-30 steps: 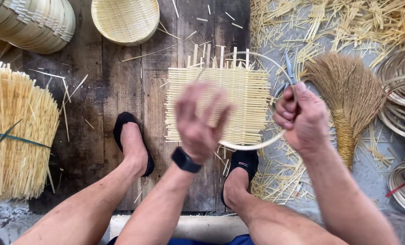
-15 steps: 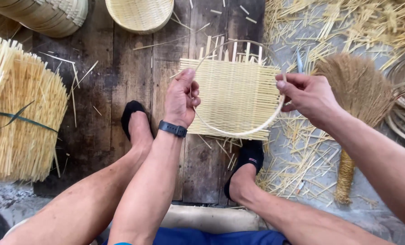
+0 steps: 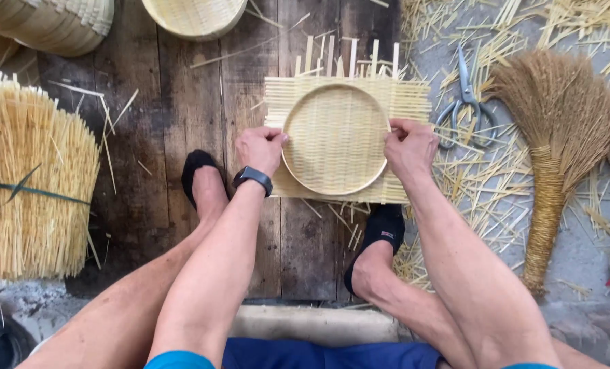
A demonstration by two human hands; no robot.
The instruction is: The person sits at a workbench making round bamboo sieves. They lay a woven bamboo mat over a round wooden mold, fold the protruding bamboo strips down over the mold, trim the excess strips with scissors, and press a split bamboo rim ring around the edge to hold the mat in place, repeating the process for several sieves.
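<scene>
I see my left hand (image 3: 262, 148) and right hand (image 3: 409, 145) each pinching the round hoop (image 3: 335, 139) down on the woven mat (image 3: 407, 102) — next I judge it needs holding steady, pressed flat.

A single head-worn camera looked steeply down at close range, the left hand (image 3: 260, 149) and right hand (image 3: 409, 145) centred, knees nearest
</scene>
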